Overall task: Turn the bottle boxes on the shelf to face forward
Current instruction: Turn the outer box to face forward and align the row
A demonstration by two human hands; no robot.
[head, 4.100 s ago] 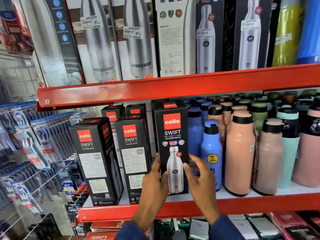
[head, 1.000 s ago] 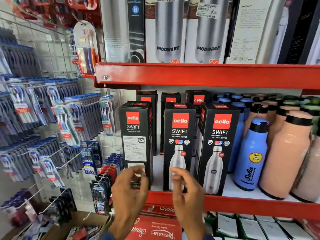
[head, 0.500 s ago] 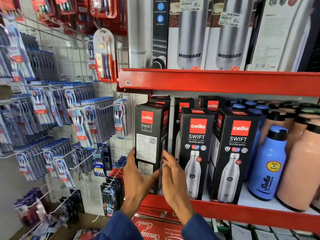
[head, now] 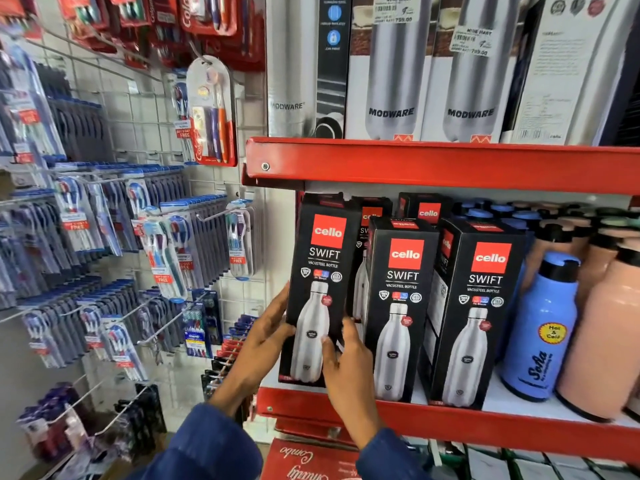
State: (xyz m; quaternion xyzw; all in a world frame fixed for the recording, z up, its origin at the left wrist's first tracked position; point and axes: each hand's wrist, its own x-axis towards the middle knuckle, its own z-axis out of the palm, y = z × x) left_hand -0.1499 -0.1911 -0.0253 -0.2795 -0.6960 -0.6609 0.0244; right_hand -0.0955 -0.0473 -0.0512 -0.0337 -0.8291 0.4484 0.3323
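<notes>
At centre frame we grip the leftmost bottle box (head: 320, 292) between left hand (head: 266, 336) and right hand (head: 346, 362), its printed front facing us at the red shelf (head: 485, 424) end.

Left hand (head: 265, 336) and right hand (head: 346, 367) clasp the leftmost bottle box (head: 320, 289).

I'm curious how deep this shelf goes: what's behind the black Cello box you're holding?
Behind the held box, another Cello box shows its red logo and top. Its lower part is covered, so I cannot tell what lies further back.
</notes>
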